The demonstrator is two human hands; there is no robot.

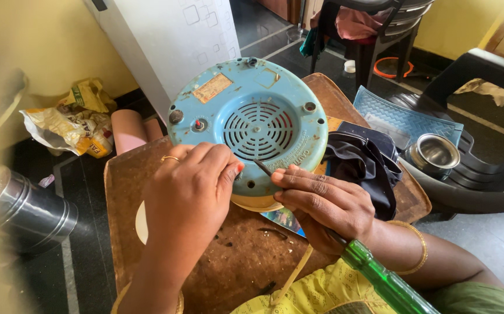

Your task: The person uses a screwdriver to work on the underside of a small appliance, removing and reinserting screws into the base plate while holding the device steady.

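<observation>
Worn brown wooden surface carries the round blue plastic appliance base, steadied by the left hand while the green-handled screwdriver, gripped in the right hand, is set at a rim screw, seemingly needing steady turning next.

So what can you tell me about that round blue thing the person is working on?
The round blue thing looks like the underside of a small appliance, of worn, scuffed light-blue plastic. A circular slotted vent sits at its middle, with screw holes, small knobs and faded labels around it. It rests tilted on a brown wooden board. The left hand steadies its near edge, while the right hand points a green-handled screwdriver at it.
</observation>
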